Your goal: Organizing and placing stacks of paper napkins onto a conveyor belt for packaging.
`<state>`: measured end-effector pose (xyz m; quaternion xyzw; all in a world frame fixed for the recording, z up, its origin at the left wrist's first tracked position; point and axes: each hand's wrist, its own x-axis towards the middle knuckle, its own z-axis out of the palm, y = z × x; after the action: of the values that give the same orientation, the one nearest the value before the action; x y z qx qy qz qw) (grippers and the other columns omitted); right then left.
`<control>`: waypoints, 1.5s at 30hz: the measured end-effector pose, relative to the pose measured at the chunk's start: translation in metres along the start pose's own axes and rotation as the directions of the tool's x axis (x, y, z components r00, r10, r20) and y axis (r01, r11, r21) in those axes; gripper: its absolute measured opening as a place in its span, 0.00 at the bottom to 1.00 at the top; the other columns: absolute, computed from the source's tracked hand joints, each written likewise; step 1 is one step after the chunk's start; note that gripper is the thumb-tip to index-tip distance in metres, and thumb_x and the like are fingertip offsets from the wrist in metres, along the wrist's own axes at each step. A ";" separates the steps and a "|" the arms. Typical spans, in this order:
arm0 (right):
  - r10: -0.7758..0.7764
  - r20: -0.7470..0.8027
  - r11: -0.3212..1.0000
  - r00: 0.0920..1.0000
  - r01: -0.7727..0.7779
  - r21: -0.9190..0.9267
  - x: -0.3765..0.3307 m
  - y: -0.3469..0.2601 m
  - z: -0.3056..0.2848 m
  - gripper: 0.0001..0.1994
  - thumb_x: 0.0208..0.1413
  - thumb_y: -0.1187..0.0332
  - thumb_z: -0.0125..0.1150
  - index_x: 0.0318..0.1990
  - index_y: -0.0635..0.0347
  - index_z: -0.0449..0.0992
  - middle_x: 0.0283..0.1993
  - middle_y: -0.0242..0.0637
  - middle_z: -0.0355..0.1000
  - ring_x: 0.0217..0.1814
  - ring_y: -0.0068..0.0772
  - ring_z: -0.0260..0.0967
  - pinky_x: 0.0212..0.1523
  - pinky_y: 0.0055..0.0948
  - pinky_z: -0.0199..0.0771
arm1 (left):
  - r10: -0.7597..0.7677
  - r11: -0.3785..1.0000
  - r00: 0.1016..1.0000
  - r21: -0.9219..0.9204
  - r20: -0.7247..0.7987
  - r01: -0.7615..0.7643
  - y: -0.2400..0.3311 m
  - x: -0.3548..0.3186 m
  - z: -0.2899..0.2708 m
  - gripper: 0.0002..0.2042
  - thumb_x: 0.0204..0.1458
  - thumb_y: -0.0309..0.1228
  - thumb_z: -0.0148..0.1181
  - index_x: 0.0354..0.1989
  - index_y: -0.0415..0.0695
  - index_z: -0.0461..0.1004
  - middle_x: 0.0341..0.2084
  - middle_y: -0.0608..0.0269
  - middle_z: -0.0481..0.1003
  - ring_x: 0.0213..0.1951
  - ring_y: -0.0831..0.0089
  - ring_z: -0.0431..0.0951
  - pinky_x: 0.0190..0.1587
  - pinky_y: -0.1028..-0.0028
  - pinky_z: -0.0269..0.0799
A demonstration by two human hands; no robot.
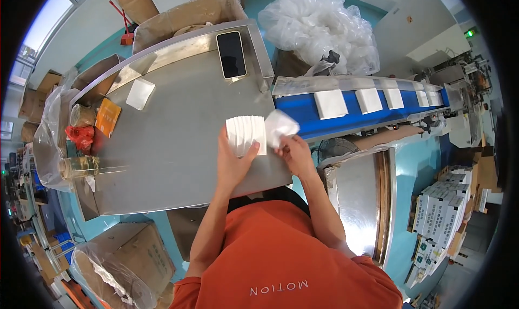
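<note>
My left hand (235, 160) is closed around a row of white folded tissue packs (246, 133), which stand on edge side by side on the steel table. Its thumb presses the near face of the row. Just to the right, my right hand (294, 153) pinches the lower corner of a single white tissue pack (281, 128), slightly blurred and tilted. This pack is close beside the row's right end, at the table's right edge. Several more white packs (331, 104) lie spaced along the blue conveyor belt (354, 113).
A phone (232, 55) lies at the back of the steel table (178, 147). One white pack (140, 94), an orange packet (107, 117) and a tape roll (81, 167) are to the left. Clear plastic bags (324, 25) are heaped behind the belt. Cardboard boxes (130, 255) stand below.
</note>
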<state>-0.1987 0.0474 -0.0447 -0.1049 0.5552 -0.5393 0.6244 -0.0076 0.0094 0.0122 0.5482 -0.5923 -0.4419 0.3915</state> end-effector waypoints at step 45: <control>-0.173 0.006 0.850 0.985 0.152 -0.504 -0.026 -0.014 0.058 0.28 0.62 0.47 0.54 0.56 0.66 0.69 0.50 0.41 0.73 0.47 0.31 0.72 0.44 0.29 0.73 | -0.163 0.905 0.931 -0.326 0.326 0.273 -0.005 0.009 0.000 0.27 0.66 0.37 0.46 0.68 0.34 0.54 0.60 0.48 0.66 0.61 0.62 0.66 0.63 0.71 0.58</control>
<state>-0.1546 0.0353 0.0014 -0.3000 0.6778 -0.4287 0.5166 -0.0067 0.0005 0.0069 0.4580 -0.4848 -0.6616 0.3429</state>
